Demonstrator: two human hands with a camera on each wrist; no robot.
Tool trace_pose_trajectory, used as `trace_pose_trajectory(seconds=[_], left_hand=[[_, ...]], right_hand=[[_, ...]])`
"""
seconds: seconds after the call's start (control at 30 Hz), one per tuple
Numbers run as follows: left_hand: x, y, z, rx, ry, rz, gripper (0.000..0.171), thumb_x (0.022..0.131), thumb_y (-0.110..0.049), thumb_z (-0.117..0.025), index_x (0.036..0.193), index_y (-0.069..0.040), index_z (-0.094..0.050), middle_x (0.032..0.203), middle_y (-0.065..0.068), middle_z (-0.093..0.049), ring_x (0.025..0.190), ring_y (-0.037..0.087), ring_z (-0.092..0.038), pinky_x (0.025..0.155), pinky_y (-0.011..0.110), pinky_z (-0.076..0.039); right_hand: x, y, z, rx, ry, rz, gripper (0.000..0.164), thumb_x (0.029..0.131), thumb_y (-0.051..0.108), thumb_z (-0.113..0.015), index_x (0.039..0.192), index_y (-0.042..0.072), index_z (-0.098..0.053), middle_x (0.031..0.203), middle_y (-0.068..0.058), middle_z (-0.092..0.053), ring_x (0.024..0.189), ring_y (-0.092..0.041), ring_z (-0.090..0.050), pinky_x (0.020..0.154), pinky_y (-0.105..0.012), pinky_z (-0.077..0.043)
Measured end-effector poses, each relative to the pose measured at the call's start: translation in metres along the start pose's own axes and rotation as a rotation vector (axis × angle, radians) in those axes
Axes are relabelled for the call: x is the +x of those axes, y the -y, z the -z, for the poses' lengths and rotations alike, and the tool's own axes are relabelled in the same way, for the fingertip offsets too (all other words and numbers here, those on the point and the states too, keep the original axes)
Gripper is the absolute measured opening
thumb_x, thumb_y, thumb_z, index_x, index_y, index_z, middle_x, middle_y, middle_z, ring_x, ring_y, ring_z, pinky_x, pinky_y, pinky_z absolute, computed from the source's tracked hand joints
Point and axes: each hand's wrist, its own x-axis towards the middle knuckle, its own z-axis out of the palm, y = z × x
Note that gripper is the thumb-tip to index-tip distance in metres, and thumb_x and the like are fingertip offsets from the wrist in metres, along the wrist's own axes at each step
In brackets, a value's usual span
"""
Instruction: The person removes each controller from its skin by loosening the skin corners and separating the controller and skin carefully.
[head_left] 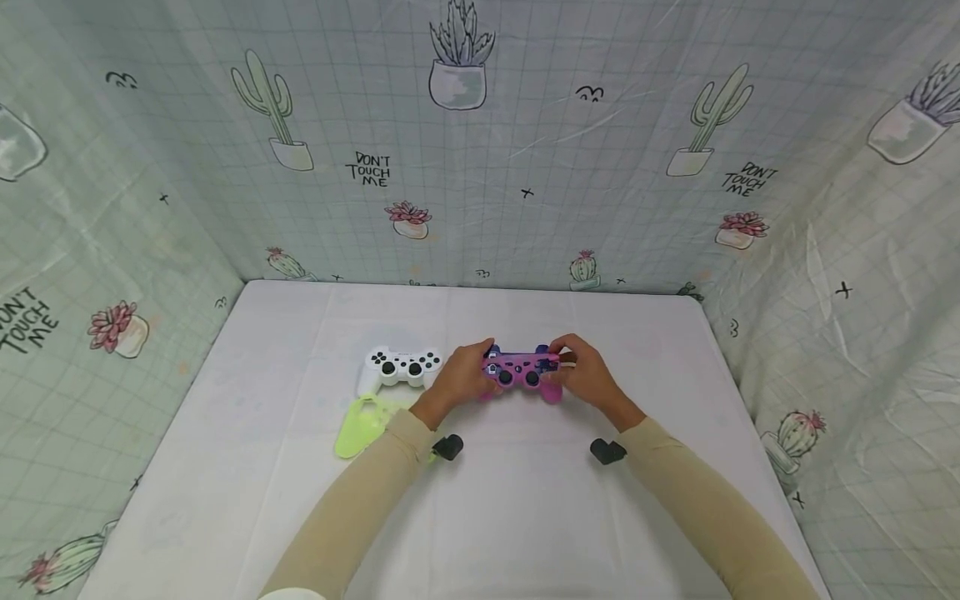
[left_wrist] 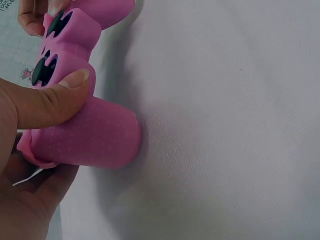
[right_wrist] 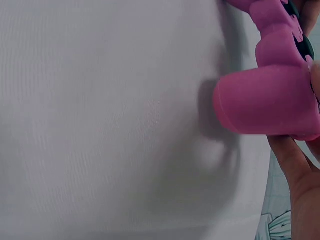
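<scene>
A game controller in a pink silicone sleeve [head_left: 519,362] is held between both hands over the white table. Its dark sticks poke through the sleeve, and dark blue shows along the top where the sleeve does not cover it. My left hand [head_left: 461,377] grips the left end; in the left wrist view its thumb [left_wrist: 55,102] presses on the pink sleeve [left_wrist: 90,135] and fingers lie behind. My right hand [head_left: 591,378] pinches the right end, where the sleeve's edge looks pulled away. In the right wrist view the pink grip [right_wrist: 265,102] partly hides that hand [right_wrist: 300,175].
On the table [head_left: 525,517], a white game controller [head_left: 405,360] lies left of my left hand. A yellow-green silicone sleeve [head_left: 356,427] lies in front of it, partly under the left forearm. Patterned cloth [head_left: 480,167] walls the back and sides.
</scene>
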Motion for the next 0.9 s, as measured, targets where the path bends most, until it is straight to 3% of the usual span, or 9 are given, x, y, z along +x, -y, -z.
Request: trace_pose_trajectory(seconds=[0.13, 0.53, 0.73, 0.9], left_hand=[[0.003, -0.002, 0.0, 0.015, 0.012, 0.02, 0.093, 0.074, -0.015, -0.092, 0.153, 0.002, -0.047, 0.134, 0.021, -0.069, 0.107, 0.028, -0.066, 0.107, 0.043, -0.053], [0.01, -0.007, 0.002, 0.065, 0.073, 0.05, 0.089, 0.075, -0.017, -0.091, 0.151, 0.001, -0.049, 0.128, 0.018, -0.071, 0.106, 0.027, -0.065, 0.105, 0.042, -0.054], [0.013, -0.005, 0.001, 0.063, 0.076, 0.063, 0.085, 0.076, -0.017, -0.092, 0.148, 0.0, -0.052, 0.124, 0.017, -0.072, 0.103, 0.026, -0.066, 0.102, 0.042, -0.055], [0.014, -0.004, 0.001, 0.07, 0.074, 0.074, 0.086, 0.075, -0.018, -0.092, 0.149, 0.0, -0.051, 0.123, 0.018, -0.073, 0.104, 0.027, -0.066, 0.103, 0.042, -0.054]], right_hand=[[0.002, -0.005, 0.002, -0.069, 0.068, 0.012, 0.055, 0.083, -0.002, -0.083, 0.128, 0.008, -0.054, 0.131, -0.014, -0.058, 0.125, -0.039, -0.063, 0.107, -0.052, -0.055], [0.018, -0.012, 0.013, -0.126, 0.175, 0.028, 0.047, 0.083, -0.002, -0.083, 0.117, 0.01, -0.054, 0.122, -0.013, -0.063, 0.118, -0.034, -0.061, 0.106, -0.052, -0.055], [0.021, -0.013, 0.013, -0.138, 0.168, 0.088, 0.039, 0.08, 0.0, -0.086, 0.103, 0.009, -0.055, 0.102, -0.01, -0.058, 0.103, -0.027, -0.055, 0.1, -0.048, -0.054], [0.017, -0.016, 0.007, -0.148, 0.122, 0.101, 0.035, 0.084, 0.002, -0.084, 0.105, 0.01, -0.057, 0.103, -0.008, -0.059, 0.103, -0.026, -0.056, 0.101, -0.049, -0.055]])
